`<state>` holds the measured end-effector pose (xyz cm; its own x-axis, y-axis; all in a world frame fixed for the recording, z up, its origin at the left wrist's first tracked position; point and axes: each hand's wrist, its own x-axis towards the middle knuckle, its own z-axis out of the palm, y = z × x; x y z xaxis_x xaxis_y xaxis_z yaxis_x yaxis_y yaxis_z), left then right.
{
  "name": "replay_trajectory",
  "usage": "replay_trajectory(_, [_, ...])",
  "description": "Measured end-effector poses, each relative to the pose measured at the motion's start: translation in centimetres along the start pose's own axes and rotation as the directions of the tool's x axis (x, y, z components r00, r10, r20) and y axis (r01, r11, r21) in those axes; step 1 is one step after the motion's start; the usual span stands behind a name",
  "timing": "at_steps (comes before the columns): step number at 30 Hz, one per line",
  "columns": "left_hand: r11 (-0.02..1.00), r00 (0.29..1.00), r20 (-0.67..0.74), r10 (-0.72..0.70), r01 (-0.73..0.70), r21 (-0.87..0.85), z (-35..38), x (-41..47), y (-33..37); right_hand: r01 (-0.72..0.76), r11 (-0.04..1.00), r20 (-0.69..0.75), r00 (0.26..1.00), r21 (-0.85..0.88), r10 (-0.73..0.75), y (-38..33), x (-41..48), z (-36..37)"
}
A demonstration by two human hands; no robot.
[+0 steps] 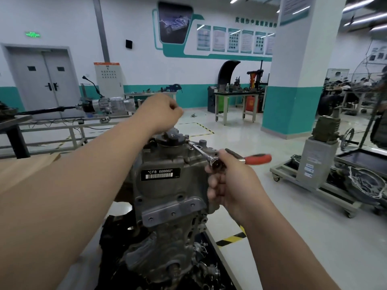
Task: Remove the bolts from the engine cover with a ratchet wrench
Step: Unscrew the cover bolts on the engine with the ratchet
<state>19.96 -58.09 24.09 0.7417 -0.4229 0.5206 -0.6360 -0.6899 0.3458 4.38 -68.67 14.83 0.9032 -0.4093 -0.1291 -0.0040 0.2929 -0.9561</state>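
ratchet wrench point(254, 159): chrome, orange grip; engine cover point(167, 191): grey; label point(160, 174): black, white barcode

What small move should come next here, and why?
Probably swing the ratchet wrench handle to loosen the bolt its extension tip meets, at the top edge of the engine cover: the right hand grips the wrench near its head, the curled left hand just above.

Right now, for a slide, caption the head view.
Right hand holds ratchet wrench against engine cover; left hand curled above.

Grey double doors point(45, 80), a teal-banded pillar point(297, 91) — workbench point(236, 95) between, far back
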Motion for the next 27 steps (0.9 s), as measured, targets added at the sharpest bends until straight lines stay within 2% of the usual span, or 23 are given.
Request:
replay_trajectory(2, [0.980, 0.989, 0.147, 0.004, -0.033, 0.196, 1.1, 1.4, -0.2, -0.121, 0.960, 0.084, 0.991, 0.252, 0.103, -0.1, -0.3, 0.3])
replay_trajectory(4, [0.949, 0.961, 0.276, -0.016, -0.072, 0.307, 2.1, 2.5, -0.1, -0.218, 0.868, 0.177, 0.972, 0.445, 0.154, 0.0, -0.5, 0.4])
replay_trajectory(7, [0.890, 0.917, 0.398, 0.002, -0.183, 0.418, 2.8, 3.7, 0.8, -0.272, 0.773, 0.240, 0.958, 0.574, 0.158, 0.2, -0.5, 0.3])
replay_trajectory(11, [0.878, 0.910, 0.413, 0.050, -0.237, 0.416, 3.4, 3.9, 0.8, -0.229, 0.850, 0.221, 0.966, 0.474, 0.137, 0.1, -0.3, 0.2])
replay_trajectory(15, [0.940, 0.922, 0.378, 0.086, -0.201, 0.276, 3.5, 3.7, 0.2, -0.188, 0.902, 0.196, 0.973, 0.389, 0.119, -0.2, 0.0, 0.0])
replay_trajectory(23, [0.963, 0.906, 0.418, 0.065, -0.166, 0.211, 2.9, 3.3, 0.0, -0.125, 0.960, 0.163, 0.983, 0.250, 0.085, -0.1, 0.1, -0.1])
replay_trajectory(27, [0.971, 0.895, 0.445, 0.026, -0.129, 0.201, 2.8, 3.5, 0.1, 0.016, 0.999, 0.121, 0.992, 0.033, -0.020, 0.4, -0.1, 0.3])
